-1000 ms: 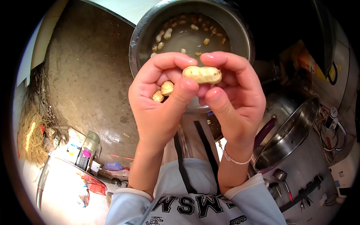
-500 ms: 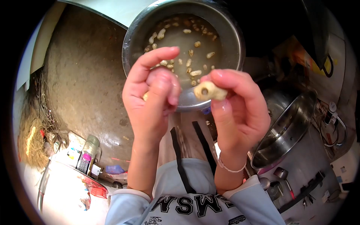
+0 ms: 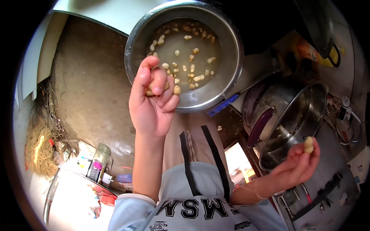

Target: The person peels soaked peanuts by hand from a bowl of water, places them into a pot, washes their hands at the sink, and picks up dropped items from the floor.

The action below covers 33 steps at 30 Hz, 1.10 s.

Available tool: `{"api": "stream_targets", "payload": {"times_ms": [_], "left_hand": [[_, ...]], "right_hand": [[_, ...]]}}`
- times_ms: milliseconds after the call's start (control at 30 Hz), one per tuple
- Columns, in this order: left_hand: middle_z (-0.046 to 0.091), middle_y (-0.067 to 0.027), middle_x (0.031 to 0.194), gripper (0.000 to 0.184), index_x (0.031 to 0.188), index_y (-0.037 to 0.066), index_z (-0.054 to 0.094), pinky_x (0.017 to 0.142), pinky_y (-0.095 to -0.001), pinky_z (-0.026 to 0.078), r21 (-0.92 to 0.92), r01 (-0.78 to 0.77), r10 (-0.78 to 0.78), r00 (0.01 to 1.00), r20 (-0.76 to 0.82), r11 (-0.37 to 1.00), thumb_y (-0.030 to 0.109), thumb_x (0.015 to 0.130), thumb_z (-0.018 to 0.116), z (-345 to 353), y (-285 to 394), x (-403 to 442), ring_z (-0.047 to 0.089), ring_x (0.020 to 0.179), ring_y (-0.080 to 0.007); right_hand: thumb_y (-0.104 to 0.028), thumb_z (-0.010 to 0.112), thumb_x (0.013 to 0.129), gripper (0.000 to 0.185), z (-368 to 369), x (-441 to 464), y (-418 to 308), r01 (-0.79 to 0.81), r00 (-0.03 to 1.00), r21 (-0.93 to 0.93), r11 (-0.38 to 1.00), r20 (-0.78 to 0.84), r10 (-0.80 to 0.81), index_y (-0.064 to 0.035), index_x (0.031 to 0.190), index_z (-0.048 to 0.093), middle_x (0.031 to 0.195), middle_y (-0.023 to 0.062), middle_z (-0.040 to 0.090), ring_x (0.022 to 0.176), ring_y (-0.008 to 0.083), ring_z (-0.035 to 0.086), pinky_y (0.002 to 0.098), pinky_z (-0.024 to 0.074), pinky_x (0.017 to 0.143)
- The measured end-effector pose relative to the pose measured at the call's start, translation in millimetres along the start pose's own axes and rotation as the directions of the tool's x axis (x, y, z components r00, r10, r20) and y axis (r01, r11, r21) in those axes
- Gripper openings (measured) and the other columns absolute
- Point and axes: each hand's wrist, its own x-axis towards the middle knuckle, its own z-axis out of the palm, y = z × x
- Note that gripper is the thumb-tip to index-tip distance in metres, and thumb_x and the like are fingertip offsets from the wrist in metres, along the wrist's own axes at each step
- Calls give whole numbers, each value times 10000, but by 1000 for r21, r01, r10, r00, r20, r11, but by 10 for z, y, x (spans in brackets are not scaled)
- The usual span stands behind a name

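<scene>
My left hand (image 3: 152,104) is raised at the near left rim of a metal basin (image 3: 231,57), palm up and fingers curled around a few peanuts in their shells (image 3: 177,90). In the basin, several unshelled peanuts (image 3: 199,77) lie in cloudy water. Far to the right, my right hand (image 3: 295,165) pinches one pale peanut (image 3: 308,145) between thumb and fingers. It is at the near rim of a tilted steel pot (image 3: 266,154) with a purple handle (image 3: 260,128); whether it touches the rim I cannot tell.
A blue clip-like piece (image 3: 223,105) is at the basin's lower right edge. Utensils (image 3: 307,194) lie at the lower right. A glass jar (image 3: 101,153) and a grater (image 3: 94,171) stand at the lower left, near a straw broom (image 3: 40,150). Bare floor (image 3: 92,77) stretches left of the basin.
My right hand has moved from in front of the basin to the pot at the right, carrying a peanut. My left hand has turned palm up, showing the peanuts in its fingers.
</scene>
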Motion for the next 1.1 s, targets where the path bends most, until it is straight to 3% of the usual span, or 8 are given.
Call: {"api": "stream_targets", "payload": {"times_ms": [33, 100, 200, 367, 467, 667, 867, 1100], "left_hand": [[361, 23, 586, 229, 1041, 71, 458, 351, -170, 190, 4, 1, -1, 1000, 4, 1000, 178, 874, 343, -38, -13, 36, 229, 429, -54], [364, 41, 593, 230, 1035, 90, 474, 349, -181, 172, -542, 226, -86, 959, 271, 810, 172, 873, 332, -100, -40, 84, 203, 430, -68], [365, 49, 600, 242, 1025, 115, 493, 343, -196, 156, -638, 279, -113, 951, 289, 718, 177, 874, 315, -62, -118, 85, 195, 437, -76], [373, 43, 632, 252, 1052, 132, 468, 369, -203, 181, -592, 318, -91, 920, 380, 740, 186, 882, 290, 6, -225, 18, 214, 449, -91], [386, 29, 656, 231, 1065, 123, 439, 385, -201, 201, -536, 312, -111, 921, 374, 784, 181, 881, 312, 41, -248, -47, 249, 458, -95], [435, -15, 757, 248, 1095, 97, 397, 379, -198, 248, -226, 112, -49, 963, 267, 968, 164, 857, 382, 110, -88, -184, 334, 489, -98], [452, -97, 941, 338, 1144, 35, 375, 399, -215, 349, -270, 97, -52, 984, 170, 958, 83, 810, 365, 120, 24, -217, 434, 564, -151], [436, -79, 905, 256, 1029, 34, 405, 800, -317, 443, -391, 186, -86, 962, 259, 902, 25, 777, 364, 36, 83, -191, 453, 970, -262]], "right_hand": [[-72, 438, 799, 272, -234, 156, 134, -44, 999, -41, 998, 19, 45, 90, 1012, 482, 713, 38, 472, 605, 49, 400, 146, 303, 524], [-64, 481, 796, 280, -573, 410, 409, -101, 993, -247, 964, 29, 112, 62, 1046, 494, 715, 13, 451, 627, 37, 390, 149, 317, 558], [37, 522, 747, 382, -600, 473, 551, 51, 986, -557, 829, 161, 48, 3, 1124, 473, 731, 0, 437, 608, 31, 357, 132, 300, 557], [24, 553, 692, 162, 20, -115, 47, -118, 887, 136, 984, 459, 43, 46, 853, 541, 808, 83, 514, 651, 113, 474, 216, 414, 566], [-1, 646, 652, 353, 694, -406, 7, -381, 664, 79, 921, 717, 213, 40, 984, 532, 825, 101, 552, 636, 88, 525, 176, 422, 578], [-2, 525, 793, 156, 890, -497, 232, -818, 421, 271, 507, 883, 207, 70, 932, 529, 847, 59, 554, 680, 68, 492, 183, 418, 610], [-102, 552, 807, 225, 932, -488, 171, -723, 504, 352, 595, 857, 106, 62, 958, 523, 847, 82, 543, 674, 71, 480, 183, 408, 611], [-310, 547, 803, 373, 994, -465, 168, -904, 331, 252, 346, 924, 191, 35, 937, 507, 812, 86, 535, 637, 79, 483, 175, 404, 561]]}}
